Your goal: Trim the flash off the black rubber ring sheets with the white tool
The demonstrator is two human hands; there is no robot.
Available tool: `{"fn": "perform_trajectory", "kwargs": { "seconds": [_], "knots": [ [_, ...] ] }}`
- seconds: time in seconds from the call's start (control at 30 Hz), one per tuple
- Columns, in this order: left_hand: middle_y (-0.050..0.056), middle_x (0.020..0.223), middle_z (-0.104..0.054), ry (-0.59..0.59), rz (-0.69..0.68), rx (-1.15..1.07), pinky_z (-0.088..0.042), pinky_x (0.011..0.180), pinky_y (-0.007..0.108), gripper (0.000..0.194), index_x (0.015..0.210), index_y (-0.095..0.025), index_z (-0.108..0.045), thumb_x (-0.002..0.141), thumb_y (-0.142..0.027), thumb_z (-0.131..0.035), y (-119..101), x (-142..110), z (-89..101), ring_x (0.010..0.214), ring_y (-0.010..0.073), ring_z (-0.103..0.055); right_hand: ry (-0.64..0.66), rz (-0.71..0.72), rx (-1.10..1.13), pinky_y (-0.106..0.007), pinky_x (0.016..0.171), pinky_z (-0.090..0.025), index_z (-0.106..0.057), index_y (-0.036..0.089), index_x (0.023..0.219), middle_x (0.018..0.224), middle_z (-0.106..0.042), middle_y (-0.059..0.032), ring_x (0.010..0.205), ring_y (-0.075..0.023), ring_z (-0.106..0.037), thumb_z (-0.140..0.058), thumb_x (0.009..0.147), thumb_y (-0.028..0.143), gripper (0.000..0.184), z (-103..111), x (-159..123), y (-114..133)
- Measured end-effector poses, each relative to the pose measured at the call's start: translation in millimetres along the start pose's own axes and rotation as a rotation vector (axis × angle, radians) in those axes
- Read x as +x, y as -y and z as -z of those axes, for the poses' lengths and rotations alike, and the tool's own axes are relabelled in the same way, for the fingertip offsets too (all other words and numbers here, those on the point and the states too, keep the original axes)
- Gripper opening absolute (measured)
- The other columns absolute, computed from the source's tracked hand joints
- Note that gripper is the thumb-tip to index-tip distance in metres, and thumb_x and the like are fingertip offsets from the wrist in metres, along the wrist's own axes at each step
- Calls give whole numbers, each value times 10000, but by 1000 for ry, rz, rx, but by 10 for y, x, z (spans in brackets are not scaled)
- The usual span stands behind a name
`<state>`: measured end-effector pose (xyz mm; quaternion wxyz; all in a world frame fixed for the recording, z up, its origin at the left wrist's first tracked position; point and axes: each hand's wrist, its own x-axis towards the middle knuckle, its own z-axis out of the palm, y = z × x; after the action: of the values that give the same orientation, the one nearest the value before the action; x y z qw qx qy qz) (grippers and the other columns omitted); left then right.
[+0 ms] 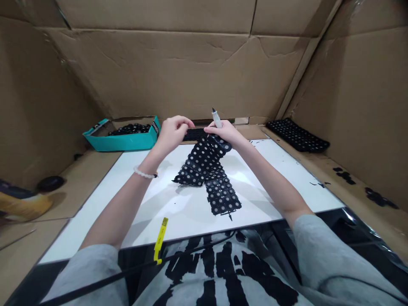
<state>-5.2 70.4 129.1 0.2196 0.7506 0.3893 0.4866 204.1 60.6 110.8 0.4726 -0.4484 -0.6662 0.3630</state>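
Note:
My left hand (172,134) is raised just left of the upper end of a long black sheet with rows of pale round dots. Its fingers are bent and a little apart, and I see nothing held in them. My right hand (225,131) grips a white pen-like tool (216,118), its dark tip pointing up. The right fingertips also touch the top of the black dotted sheet (203,158). The sheet hangs down from there and is folded, with one part slanting left and another lying toward me on the white board (261,191).
A teal box (124,142) of small black pieces stands at the back left. Another black dotted sheet (298,134) lies at the right. Black scraps (379,198) sit on the right cardboard. A yellow cable tag (160,239) hangs in front. Cardboard walls (172,72) enclose the board.

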Motion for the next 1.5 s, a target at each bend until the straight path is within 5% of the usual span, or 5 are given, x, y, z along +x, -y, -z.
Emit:
{"fn": "perform_trajectory", "kwargs": {
  "seconds": [0.17, 0.63, 1.13, 1.3, 1.5],
  "knots": [
    [46, 751, -698, 283, -3, 18, -409, 616, 262, 330, 786, -139, -750, 728, -462, -717, 31, -93, -159, 684, 159, -578, 113, 111, 48, -262, 697, -410, -689, 152, 801, 766, -653, -17, 735, -143, -549, -751, 701, 504, 371, -8, -23, 25],
    [56, 844, -698, -39, -268, 217, -477, 713, 300, 253, 815, -178, -762, 710, -404, -804, 6, -122, -161, 760, 176, -589, 105, -68, 187, -205, 433, -273, -571, 151, 671, 568, -490, 36, 506, -69, -402, -850, 634, 494, 444, -1, -20, -15],
    [81, 809, -749, -48, 212, -207, -484, 665, 279, 348, 790, -133, -761, 644, -446, -802, 257, 61, -99, 781, 197, -647, 76, -95, 128, -207, 486, -333, -573, 159, 705, 615, -540, 20, 547, -92, -466, -752, 751, 404, 307, -72, 40, -92],
    [36, 804, -721, -357, 257, -138, -468, 674, 271, 269, 848, -138, -737, 746, -386, -746, 525, 246, 288, 784, 144, -610, 156, -288, -250, -236, 486, -304, -534, 174, 588, 540, -482, 24, 509, -101, -429, -749, 733, 340, 308, 171, 189, -477],
    [59, 770, -725, -34, 240, -35, -478, 651, 301, 237, 806, -180, -771, 679, -380, -784, 341, 159, 385, 708, 177, -612, -29, -180, -693, -260, 562, -351, -649, 166, 656, 640, -615, -29, 621, -149, -524, -810, 661, 311, 217, 287, 193, -614]
  ]
}}
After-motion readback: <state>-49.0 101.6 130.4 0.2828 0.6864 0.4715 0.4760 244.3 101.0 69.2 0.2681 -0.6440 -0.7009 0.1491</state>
